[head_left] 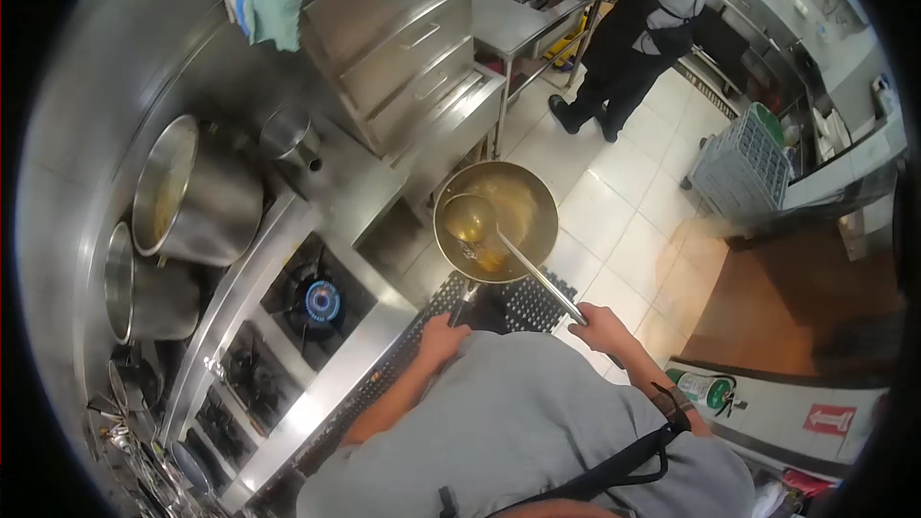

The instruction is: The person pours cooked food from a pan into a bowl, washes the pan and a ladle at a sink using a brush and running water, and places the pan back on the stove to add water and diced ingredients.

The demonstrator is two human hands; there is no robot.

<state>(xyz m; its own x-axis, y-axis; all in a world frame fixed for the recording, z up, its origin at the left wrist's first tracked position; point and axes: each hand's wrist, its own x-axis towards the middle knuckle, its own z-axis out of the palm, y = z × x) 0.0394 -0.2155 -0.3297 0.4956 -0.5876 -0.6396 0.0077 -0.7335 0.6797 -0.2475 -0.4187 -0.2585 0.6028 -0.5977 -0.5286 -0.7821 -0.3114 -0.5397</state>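
Note:
My left hand [442, 337] is closed round the handle of a round frying pan [527, 188], which I hold in front of my body, away from the stove. Some yellowish liquid or food shows in the pan. In my right hand [602, 329] is the long metal handle of a ladle [537, 272], fingers wrapped round it. The ladle's bowl [469, 219] is inside the pan on its left side, with yellow contents in it. What exactly the food is, I cannot make out.
A lit burner [322, 300] with a blue flame is on the stove to my left. Two large steel pots [216, 201] stand behind it. Ahead, a co-worker [638, 19] works at a steel counter [513, 27]. A grey crate stack [743, 165] stands at right.

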